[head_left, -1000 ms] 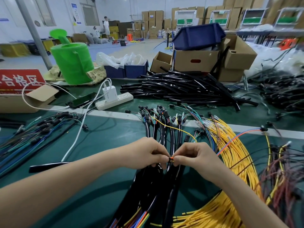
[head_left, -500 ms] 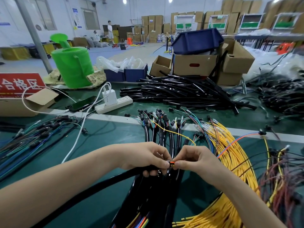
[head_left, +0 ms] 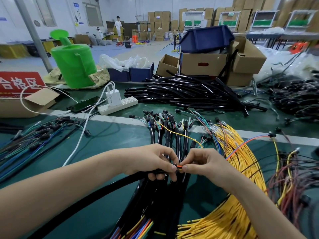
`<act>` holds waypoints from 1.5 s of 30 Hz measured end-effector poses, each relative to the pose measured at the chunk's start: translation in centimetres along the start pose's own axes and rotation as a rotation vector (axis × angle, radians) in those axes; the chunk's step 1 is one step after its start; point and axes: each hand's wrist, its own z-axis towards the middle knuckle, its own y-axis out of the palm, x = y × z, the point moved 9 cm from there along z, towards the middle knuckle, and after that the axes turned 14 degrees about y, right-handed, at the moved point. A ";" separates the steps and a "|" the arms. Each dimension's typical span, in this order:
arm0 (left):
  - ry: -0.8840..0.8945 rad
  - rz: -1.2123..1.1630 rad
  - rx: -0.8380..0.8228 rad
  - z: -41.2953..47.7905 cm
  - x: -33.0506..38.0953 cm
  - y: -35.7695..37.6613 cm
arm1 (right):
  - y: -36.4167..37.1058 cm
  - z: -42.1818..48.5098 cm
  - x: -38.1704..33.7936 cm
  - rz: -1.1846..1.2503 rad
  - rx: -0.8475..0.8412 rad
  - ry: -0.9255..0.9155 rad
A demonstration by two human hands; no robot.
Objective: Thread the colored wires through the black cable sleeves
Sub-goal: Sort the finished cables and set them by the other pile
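Left hand pinches the open end of a long glossy black rubber cable sleeve. Right hand pinches a thin orange insulated wire just short of its tip. Both are clamped, fingertips nearly touching, low centre over the green desk.

Key relation: sleeve mouth faces right, wire tip points left, so the axes look roughly collinear. A short orange stub shows between the thumbs. Sleeve body trails down-left under the left forearm; wire trails up-right. Can't tell how far the tip sits inside the mouth.

Judgement: next move is a leftward feed by the right hand while the left steadies the mouth. Risk: tip snags on the rim.
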 end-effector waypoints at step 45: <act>-0.257 -0.355 -0.107 -1.3 -1.8 2.5 | 0.4 -0.3 0.2 -0.006 -0.093 0.032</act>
